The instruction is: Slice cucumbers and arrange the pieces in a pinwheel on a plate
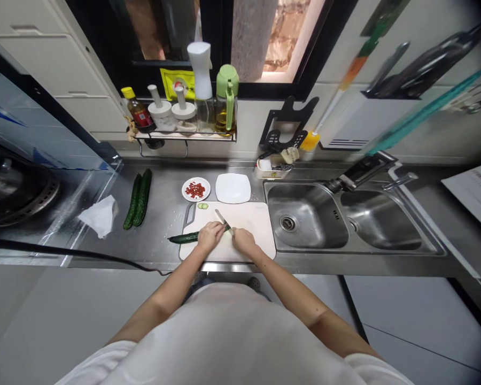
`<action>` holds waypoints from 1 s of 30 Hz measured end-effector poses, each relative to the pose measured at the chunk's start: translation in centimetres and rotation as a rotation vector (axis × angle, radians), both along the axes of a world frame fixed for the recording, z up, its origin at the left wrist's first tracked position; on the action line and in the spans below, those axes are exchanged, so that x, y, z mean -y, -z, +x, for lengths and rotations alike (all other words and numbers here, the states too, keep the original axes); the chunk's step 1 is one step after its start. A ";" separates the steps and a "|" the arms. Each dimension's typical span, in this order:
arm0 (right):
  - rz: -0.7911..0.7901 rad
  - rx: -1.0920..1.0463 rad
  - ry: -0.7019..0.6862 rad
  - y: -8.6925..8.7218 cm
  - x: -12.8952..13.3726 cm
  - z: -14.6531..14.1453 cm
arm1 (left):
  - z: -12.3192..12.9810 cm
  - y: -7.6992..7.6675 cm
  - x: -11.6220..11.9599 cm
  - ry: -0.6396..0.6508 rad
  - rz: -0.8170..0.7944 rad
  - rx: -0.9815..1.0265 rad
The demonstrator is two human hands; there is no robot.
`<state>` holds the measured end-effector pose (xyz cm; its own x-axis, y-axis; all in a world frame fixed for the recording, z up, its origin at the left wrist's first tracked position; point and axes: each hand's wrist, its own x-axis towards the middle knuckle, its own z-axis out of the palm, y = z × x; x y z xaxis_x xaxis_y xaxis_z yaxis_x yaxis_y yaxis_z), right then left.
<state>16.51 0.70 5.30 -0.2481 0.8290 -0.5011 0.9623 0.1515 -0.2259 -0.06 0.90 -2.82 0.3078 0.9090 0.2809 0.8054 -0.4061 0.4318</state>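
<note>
A dark green cucumber point(183, 238) lies across the white cutting board point(252, 214), its left end sticking out past the board's edge. My left hand point(211, 235) is closed over the right part of this cucumber. In my right hand point(243, 240) is a knife point(221, 216), its blade pointing up and left, close against the cucumber's cut end by my left fingertips. My right fingers hide the knife's handle. A few pale green cucumber slices point(202, 206) rest at the board's upper left.
Behind the board stand a plate of chopped red pieces point(195, 189) and a white square plate point(233, 188). Two cucumbers point(138, 199) and a crumpled white paper point(100, 216) lie left. The double sink point(308, 214) is right. Above hangs a condiment rack point(188, 137).
</note>
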 end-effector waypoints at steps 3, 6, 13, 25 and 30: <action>0.010 -0.001 -0.001 0.1 0.6 0.5 | 0.0 0.1 0.0 -0.005 -0.003 -0.002; 0.000 0.022 0.000 0.4 1.6 1.3 | 0.1 0.2 0.0 -0.014 -0.003 -0.004; 0.007 0.027 -0.004 0.6 2.0 1.6 | 0.1 -0.1 0.0 -0.016 -0.005 -0.010; 0.011 0.011 -0.001 1.1 0.4 0.1 | 0.0 0.4 -0.1 -0.022 -0.034 -0.021; 0.024 0.011 0.019 1.3 0.4 -0.2 | 0.0 0.2 0.0 -0.019 -0.034 -0.021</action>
<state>16.27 0.27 3.96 -0.2271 0.8453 -0.4836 0.9674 0.1388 -0.2119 -0.07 0.95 -3.05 0.2961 0.9237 0.2433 0.8220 -0.3762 0.4276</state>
